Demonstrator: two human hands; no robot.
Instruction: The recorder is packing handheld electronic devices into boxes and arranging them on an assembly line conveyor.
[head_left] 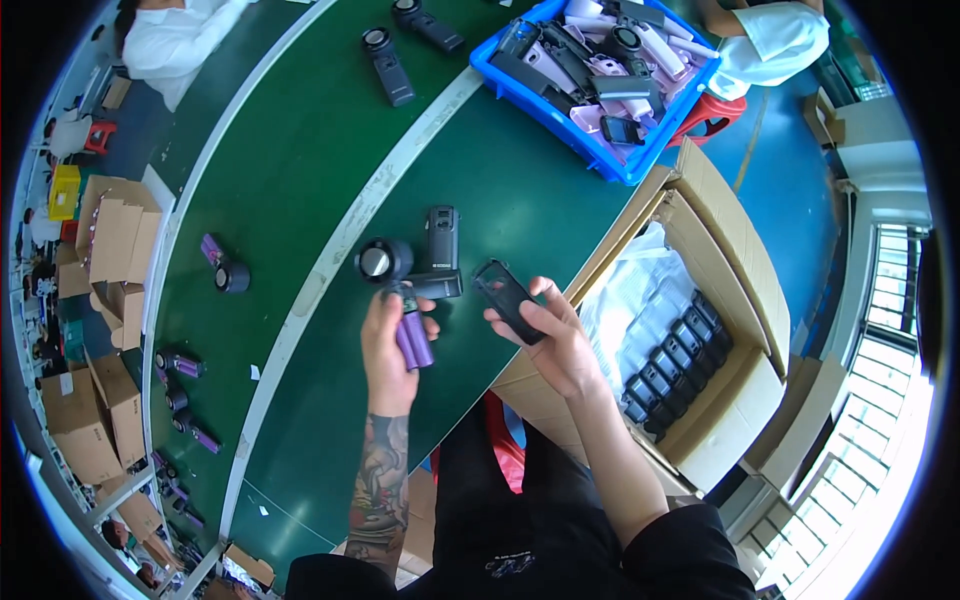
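We've got our left hand (388,350) clasping a purple-bodied device (415,342), our right hand (556,345) gripping a black shell (503,296), a blue crate (612,168) far right!

Green table (300,420): blue bin (556,128) far right; two dark fans (390,72) far; two grey casings (443,237) centre; purple-handled fans (232,278) left; paper scraps (254,373) near left.

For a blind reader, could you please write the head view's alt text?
A person's left hand holds a round-headed black device with purple cylinders, the right hand a black plastic shell, at a green table beside a brown cardboard box.
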